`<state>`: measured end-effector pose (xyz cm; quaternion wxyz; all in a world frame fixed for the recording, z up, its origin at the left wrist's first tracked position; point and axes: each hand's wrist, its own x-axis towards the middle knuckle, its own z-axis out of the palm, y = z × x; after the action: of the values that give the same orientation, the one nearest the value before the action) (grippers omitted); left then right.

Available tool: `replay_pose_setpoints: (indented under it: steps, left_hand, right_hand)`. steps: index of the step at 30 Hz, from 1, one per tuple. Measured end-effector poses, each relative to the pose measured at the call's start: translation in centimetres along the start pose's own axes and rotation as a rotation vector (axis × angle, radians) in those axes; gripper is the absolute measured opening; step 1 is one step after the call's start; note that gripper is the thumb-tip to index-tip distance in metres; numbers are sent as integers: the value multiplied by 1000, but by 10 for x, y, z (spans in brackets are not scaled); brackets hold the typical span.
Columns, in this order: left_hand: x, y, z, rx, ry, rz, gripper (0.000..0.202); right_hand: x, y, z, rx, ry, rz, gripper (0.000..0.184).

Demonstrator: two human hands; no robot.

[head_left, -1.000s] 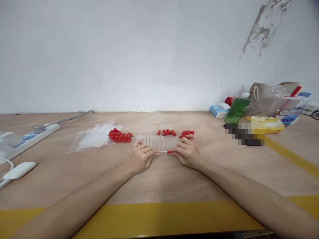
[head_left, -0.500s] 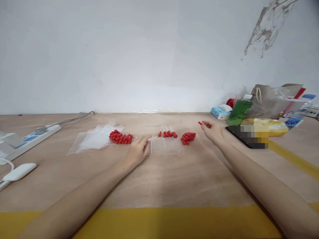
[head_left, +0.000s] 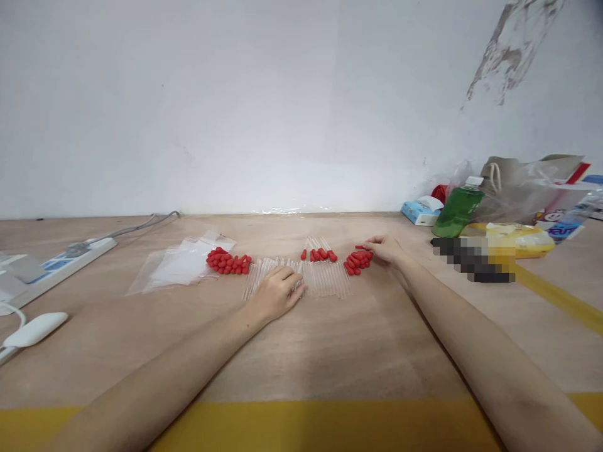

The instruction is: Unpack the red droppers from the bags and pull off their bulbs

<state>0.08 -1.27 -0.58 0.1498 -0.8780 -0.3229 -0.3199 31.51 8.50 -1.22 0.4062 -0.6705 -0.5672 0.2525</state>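
A row of clear glass tubes (head_left: 325, 277) lies on the wooden table (head_left: 330, 339). My left hand (head_left: 277, 290) rests on the left part of that row, fingers curled over several tubes. My right hand (head_left: 385, 249) reaches to the right pile of red rubber caps (head_left: 357, 260), its fingertips pinched at the pile's far edge. A larger pile of red caps (head_left: 228, 261) lies left of the tubes. A few capped tubes (head_left: 319, 251) lie behind the row.
Clear plastic bags (head_left: 181, 263) lie left of the caps. A power strip (head_left: 61, 258) and a white device (head_left: 34, 328) sit at far left. At right stand a green bottle (head_left: 456, 210), a tissue pack (head_left: 419, 211), bags and a dark phone (head_left: 471, 257). Yellow tape (head_left: 301, 427) edges the table.
My right hand swung out to the right with a red cap, then came back to the right cap pile. My left hand shifted along the tube row and stays on it.
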Motion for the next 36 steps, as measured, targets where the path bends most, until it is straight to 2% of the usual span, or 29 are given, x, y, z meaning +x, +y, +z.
replay_pose_setpoints:
  steps: [7,9,13,17,22,27,30,36]
  left_hand:
    - [-1,3,-8,-24,-34,-44,42]
    - [0,1,-15,-17,-96,-12,44]
    - [2,-10,-29,-31,-307,161,47]
    - [1,-18,-31,-40,-426,225,50]
    - [-1,-18,-22,-68,-407,145,44]
    - [-1,-15,-20,-78,-396,98,43]
    - [-1,-15,-20,-70,-400,92,43]
    - [-1,-16,-15,-24,-405,98,45]
  right_hand:
    - [-1,-1,-4,-15,-76,25,16]
    - [-2,-3,-5,-26,-59,27,21]
    - [-4,-10,-8,-88,11,14,30]
    - [-15,-34,-3,-229,71,-30,28]
    - [-37,-76,24,-414,-38,-116,18]
    - [-50,-101,48,-648,-120,-189,35]
    - [-53,-106,51,-732,-154,-177,35]
    - [-60,-113,48,-731,-228,-167,13]
